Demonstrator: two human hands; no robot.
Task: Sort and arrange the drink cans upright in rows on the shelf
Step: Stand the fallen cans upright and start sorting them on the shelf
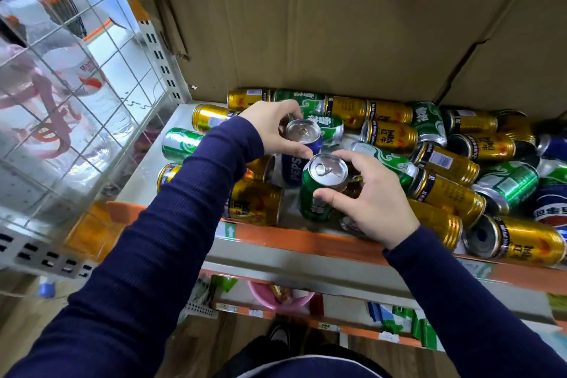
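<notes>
Head view looks down on a white shelf (291, 239) with an orange front edge, strewn with drink cans. The left hand (270, 129) grips a blue can (302, 147) near its top, fingers curled behind the rim and thumb on the near side. This can stands upright near the middle of the shelf's left half, silver lid facing up. The right hand (371, 199) holds a green can (320, 190) the same way, thumb on the near side and fingers round the far side just under the lid. That can is also upright and sits just in front of the blue one, close to the front edge; whether the two touch cannot be told.

Around them, the other cans lie on their sides in a loose heap. A gold can (256, 202) lies just left of the green can, and a lying green can (181, 144) rests further left. To the right, the gold cans (454, 193), green ones and a few blue cans (552, 209) are piled against each other. Brown cardboard (306, 24) forms the back wall. A wire mesh panel (76, 70) closes the left side. Both arms wear dark blue sleeves (171, 224).
</notes>
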